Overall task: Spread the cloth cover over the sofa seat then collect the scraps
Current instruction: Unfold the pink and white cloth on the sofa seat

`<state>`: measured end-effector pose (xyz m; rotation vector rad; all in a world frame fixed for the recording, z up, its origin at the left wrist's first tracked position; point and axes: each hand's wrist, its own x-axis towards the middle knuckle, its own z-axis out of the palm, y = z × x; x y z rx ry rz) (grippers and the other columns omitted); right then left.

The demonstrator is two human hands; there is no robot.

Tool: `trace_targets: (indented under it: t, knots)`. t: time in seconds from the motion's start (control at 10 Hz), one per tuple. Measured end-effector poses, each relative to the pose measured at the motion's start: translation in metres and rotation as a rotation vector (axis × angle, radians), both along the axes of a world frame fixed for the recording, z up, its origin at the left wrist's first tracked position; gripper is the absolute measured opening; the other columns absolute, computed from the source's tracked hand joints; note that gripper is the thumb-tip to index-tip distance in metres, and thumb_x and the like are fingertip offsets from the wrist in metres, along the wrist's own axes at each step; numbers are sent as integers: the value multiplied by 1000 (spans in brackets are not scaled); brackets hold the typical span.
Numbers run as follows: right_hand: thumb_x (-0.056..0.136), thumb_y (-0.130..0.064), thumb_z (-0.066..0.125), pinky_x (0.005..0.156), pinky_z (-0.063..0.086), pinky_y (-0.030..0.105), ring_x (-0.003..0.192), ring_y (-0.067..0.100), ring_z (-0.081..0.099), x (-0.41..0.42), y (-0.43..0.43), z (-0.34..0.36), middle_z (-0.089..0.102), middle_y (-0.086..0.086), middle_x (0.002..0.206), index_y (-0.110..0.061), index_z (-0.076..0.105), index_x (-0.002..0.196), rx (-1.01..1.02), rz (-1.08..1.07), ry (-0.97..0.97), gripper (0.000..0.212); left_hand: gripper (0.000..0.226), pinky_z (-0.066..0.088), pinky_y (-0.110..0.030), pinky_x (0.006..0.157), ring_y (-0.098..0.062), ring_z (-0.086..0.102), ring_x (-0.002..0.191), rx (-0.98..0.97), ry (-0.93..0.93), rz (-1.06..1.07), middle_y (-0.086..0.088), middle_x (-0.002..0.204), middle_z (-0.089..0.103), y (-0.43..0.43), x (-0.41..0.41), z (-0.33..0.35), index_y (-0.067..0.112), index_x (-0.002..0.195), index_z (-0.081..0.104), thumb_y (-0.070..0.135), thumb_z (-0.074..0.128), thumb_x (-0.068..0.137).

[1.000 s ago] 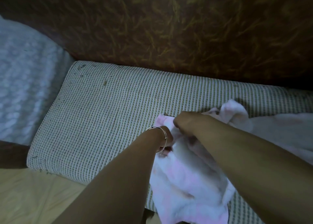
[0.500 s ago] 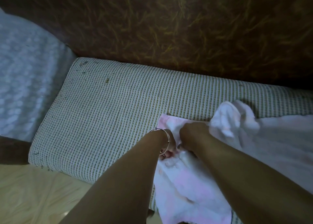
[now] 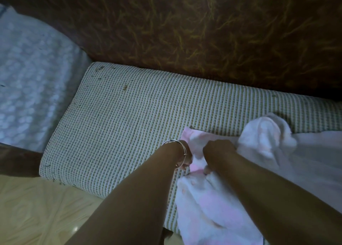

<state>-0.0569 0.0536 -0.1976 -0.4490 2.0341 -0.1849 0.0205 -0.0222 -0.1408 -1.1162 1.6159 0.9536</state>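
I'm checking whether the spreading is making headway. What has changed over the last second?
The right hand drew back toward the person from the far edge of the cloth cover and now sits beside the left hand. Both grip the cover. Its left corner and bunched fold stayed about where they were. The sofa seat remains mostly bare, and the scraps have not moved.

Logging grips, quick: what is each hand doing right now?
Left hand: curled on the cloth edge.
Right hand: fisted, gripping the same cloth.
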Motion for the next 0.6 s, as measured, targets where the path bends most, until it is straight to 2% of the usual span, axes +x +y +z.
trace_targets:
  t: [0.1, 0.2, 0.3, 0.4, 0.5, 0.6]
  knots:
    - [81, -12, 3, 23, 9, 23, 37, 8, 5, 14, -3, -2, 10, -7, 46, -24, 17, 44, -125, 218, 163, 41, 32, 50, -39, 101, -24, 61, 102, 12, 1, -11, -19, 127, 63, -4, 6, -8, -6, 123, 58, 7, 46, 96]
    - [86, -31, 57, 86, 49, 16, 101, 13, 62, 8, -9, 15, 65, -6, 108, -31, 62, 103, -52, 42, 81, 18, 30, 54, -30, 84, -26, 60, 104, 57, 7, -95, -22, 122, 64, -3, 6, -7, -3, 120, 58, 9, 41, 98]
    - [92, -22, 53, 83, 46, 28, 108, 27, 62, -11, -28, 49, 64, 12, 124, -8, 65, 115, -94, 208, 154, 30, 22, 43, -22, 60, -28, 64, 90, 4, 36, -112, -12, 78, 58, 2, 6, 3, 2, 91, 59, 11, 40, 99]
    - [94, -20, 53, 80, 51, 30, 102, 30, 66, -18, -39, 44, 67, 13, 111, -6, 66, 116, -268, -95, 15, 29, 19, 49, -34, 61, -34, 64, 96, -92, 184, 15, -23, 88, 63, 2, 8, -3, 1, 104, 61, 3, 46, 91]
    - [94, -15, 52, 89, 56, 44, 102, 37, 67, -22, -49, 51, 69, 18, 112, -6, 66, 115, -425, -384, -83, 27, 22, 51, -40, 79, -32, 61, 90, -12, 283, 233, -20, 89, 62, 0, 14, -2, 5, 110, 60, 12, 57, 90]
    - [95, -15, 51, 83, 58, 47, 96, 33, 69, -24, -51, 51, 69, 13, 113, -12, 65, 117, -488, -498, -64, 26, 27, 48, -34, 69, -25, 56, 74, 81, 262, 444, -15, 82, 58, -4, 17, -3, 0, 104, 61, 20, 64, 87]
